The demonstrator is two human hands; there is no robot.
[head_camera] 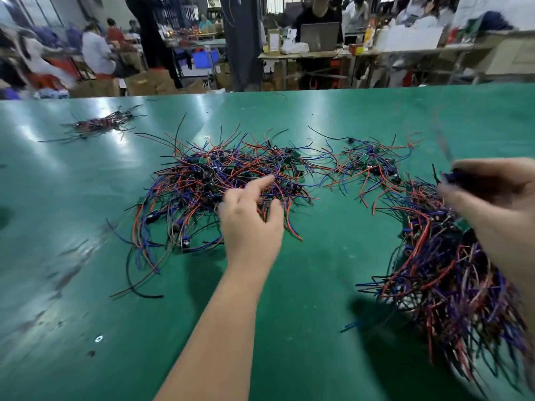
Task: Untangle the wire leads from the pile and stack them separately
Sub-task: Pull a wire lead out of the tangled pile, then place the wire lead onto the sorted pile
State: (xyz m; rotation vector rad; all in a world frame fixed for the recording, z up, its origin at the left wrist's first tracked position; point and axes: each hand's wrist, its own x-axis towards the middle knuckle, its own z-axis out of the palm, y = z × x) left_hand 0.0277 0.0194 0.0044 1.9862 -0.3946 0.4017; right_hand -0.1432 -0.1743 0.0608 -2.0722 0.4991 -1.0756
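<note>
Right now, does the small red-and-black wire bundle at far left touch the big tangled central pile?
Apart. Head view shows bare green table between the small bundle and the tangled pile.

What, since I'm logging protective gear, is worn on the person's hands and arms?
Nothing visible: the left hand and right hand are ungloved, no sleeve enters the frame, and no ring, watch or bracelet shows, though the right hand is blurred.

Left hand (251,224) relaxed; right hand (492,195) curled, gripping

Clearance, green table (58,198)
Open mat near left; central wire pile (202,186) and right-hand pile (434,270) flank an open lane.
</note>
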